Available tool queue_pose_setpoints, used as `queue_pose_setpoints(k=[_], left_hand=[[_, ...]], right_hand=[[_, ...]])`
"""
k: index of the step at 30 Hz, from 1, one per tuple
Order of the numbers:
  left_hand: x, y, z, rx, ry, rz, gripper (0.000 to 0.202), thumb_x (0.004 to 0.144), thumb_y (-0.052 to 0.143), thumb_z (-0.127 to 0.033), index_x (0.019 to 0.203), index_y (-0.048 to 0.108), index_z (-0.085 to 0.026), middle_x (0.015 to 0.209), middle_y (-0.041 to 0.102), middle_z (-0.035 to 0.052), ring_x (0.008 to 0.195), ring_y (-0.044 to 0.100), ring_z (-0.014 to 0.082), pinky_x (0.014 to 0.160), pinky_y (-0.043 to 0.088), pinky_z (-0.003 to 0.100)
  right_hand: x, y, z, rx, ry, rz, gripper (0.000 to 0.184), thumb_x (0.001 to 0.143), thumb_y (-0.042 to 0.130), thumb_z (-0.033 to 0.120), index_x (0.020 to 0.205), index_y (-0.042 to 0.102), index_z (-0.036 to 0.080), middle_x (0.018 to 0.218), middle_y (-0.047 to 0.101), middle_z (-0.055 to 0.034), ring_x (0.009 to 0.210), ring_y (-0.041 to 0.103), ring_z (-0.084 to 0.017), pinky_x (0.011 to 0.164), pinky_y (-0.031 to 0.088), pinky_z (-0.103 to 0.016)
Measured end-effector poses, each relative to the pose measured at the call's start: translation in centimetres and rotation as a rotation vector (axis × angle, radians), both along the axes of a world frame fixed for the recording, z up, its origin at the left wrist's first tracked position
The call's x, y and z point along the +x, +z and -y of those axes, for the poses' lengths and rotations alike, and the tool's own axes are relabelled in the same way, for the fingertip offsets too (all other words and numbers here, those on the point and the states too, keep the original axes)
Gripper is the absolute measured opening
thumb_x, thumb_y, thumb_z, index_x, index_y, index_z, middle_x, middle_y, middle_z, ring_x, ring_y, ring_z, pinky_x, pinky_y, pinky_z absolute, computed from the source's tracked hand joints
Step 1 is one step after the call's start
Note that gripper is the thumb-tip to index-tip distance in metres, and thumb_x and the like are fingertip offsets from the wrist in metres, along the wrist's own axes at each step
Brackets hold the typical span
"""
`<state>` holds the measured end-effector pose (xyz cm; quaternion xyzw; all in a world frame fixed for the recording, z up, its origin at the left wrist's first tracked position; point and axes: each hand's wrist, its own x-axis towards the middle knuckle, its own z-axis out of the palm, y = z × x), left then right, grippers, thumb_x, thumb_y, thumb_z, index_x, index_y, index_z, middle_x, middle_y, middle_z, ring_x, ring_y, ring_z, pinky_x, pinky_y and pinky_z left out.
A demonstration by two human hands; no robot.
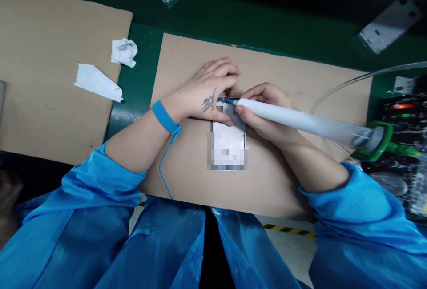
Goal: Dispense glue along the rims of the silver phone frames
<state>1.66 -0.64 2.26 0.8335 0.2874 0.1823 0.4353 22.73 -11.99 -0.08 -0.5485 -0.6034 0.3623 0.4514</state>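
Your right hand [273, 130] is closed around the slim front of the white syringe [293, 120], and its blue tip [231, 101] sits at the dark far edge of the pale phone-like frame [230, 138]. That frame lies flat on the cardboard sheet [267, 186], between your hands and reaching toward you; its near end is blurred out. Your left hand [213, 86] arches loosely over the frame's far left corner, fingers curled beyond it, thumb over the face; you can't tell from here whether it grips or merely steadies.

To work cleanly, let that left hand brace the frame without crowding the tip, since its thumb and fingers lie near on both sides. Rest the heel of your right hand if you can: the syringe's long rear slopes out past your right wrist, and its weight could swing the point. Keep the clear hose [360, 78], beyond your right hand, slack so it doesn't tug. Mind the cord of your blue wrist strap [165, 118] too; it hangs toward you from your left wrist, well apart from the frame.
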Motion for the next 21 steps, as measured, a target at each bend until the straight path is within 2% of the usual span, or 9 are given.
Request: queue_pose_setpoints(k=[4, 10, 16, 21], left_hand=[[-0.10, -0.35, -0.13, 0.009, 0.002, -0.004, 0.046, 0.086, 0.095, -0.065, 0.085, 0.071, -0.025, 0.149, 0.070, 0.0060, 0.170, 0.041, 0.0496, 0.147, 0.027, 0.073], [-0.48, -0.62, -0.38, 0.132, -0.110, -0.083, 0.049, 0.078, 0.103, -0.061, 0.094, 0.072, -0.026, 0.162, 0.064, 0.0062, 0.174, 0.033, 0.0501, 0.149, 0.024, 0.070], [-0.41, -0.59, -0.28, 0.112, -0.069, -0.081, 0.045, 0.081, 0.100, -0.060, 0.093, 0.073, -0.027, 0.160, 0.066, 0.0053, 0.173, 0.035, 0.0502, 0.148, 0.024, 0.072], [-0.47, -0.39, -0.23, 0.105, -0.077, -0.069, 0.052, 0.077, 0.101, -0.067, 0.092, 0.072, -0.026, 0.159, 0.066, 0.0075, 0.172, 0.036, 0.0504, 0.148, 0.026, 0.070]], right_hand=[[-0.02, 0.11, 0.05, 0.003, -0.014, 0.005, 0.042, 0.090, 0.092, 0.066, 0.098, 0.073, 0.030, 0.084, 0.075, -0.0035, 0.067, 0.067, -0.022, 0.055, 0.054, -0.040], [0.21, 0.00, 0.04, 0.008, -0.011, 0.013, 0.040, 0.090, 0.093, 0.064, 0.098, 0.074, 0.029, 0.080, 0.074, -0.0029, 0.064, 0.066, -0.021, 0.051, 0.050, -0.038], [0.17, -0.09, 0.04, 0.006, -0.019, 0.000, 0.039, 0.090, 0.094, 0.062, 0.098, 0.073, 0.029, 0.083, 0.074, -0.0035, 0.068, 0.068, -0.022, 0.056, 0.056, -0.039], [0.05, -0.07, -0.05, 0.003, -0.053, 0.017, 0.044, 0.085, 0.097, 0.064, 0.096, 0.074, 0.029, 0.083, 0.075, -0.0032, 0.069, 0.069, -0.021, 0.057, 0.058, -0.039]])
